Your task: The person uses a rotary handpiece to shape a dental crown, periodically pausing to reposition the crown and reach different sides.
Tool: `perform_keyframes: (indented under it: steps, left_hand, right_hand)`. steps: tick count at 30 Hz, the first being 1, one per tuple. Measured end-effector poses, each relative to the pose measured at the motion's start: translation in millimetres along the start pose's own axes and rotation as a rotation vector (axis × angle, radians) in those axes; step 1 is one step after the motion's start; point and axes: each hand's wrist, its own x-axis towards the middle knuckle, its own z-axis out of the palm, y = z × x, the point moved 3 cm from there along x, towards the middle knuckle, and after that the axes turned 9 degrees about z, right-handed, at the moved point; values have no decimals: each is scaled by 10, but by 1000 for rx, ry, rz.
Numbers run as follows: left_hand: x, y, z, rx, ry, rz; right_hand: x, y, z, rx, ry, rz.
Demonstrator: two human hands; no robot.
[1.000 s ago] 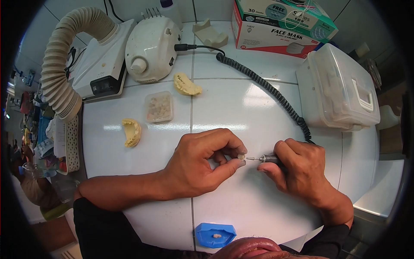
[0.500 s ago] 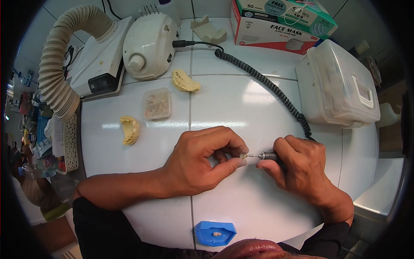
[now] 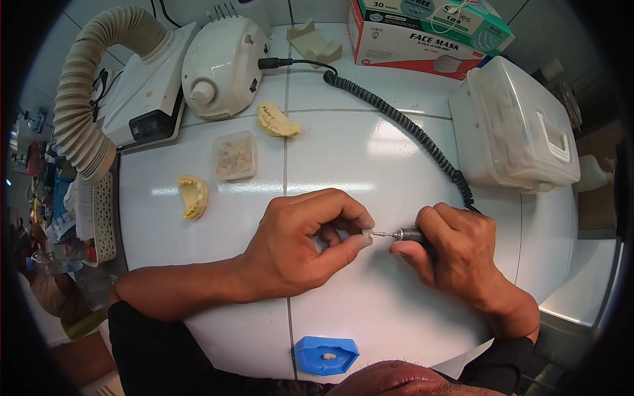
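White tiled bench fills the middle of the frame, glossy, with grout lines crossing near centre.

Your left hand sits at centre frame, forearm coming in from the lower left. Thumb and fingers are curled in tight, pinching a small pale tooth piece at the fingertips; the rest of the hand is closed around nothing else that you can see.

Your right hand lies just right of centre, wrist entering from the lower right. It is wrapped closed around a rotary handpiece, held pen-fashion. The thin bur at the handpiece tip points left and meets, or all but meets, the tooth piece; contact is too small to confirm.

A black coiled cord runs from behind the right hand up and left across the bench to the white motor unit at upper left of centre. Left of that unit stands a white extraction box with a ribbed beige hose curving down the left edge.

Two yellow plaster jaw casts: one just below the motor unit, one at middle left. Between them sits a small clear tub of pale pieces.

Upper right: a face mask box, and below it a lidded translucent container.

Bottom centre: a blue tray with one small pale piece lying in it, well apart from both hands.
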Motion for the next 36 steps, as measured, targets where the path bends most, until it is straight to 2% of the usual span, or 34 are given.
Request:
perform_keyframes:
  steps: [13,36]
  left_hand:
    - [-3,15,10,-17,-30,-117]
    - [-8,11,14,-15,-46,-92]
  right_hand:
    - [0,-18,5,-10,-19,-7]
    - [5,-26,20,-23,-4,-17]
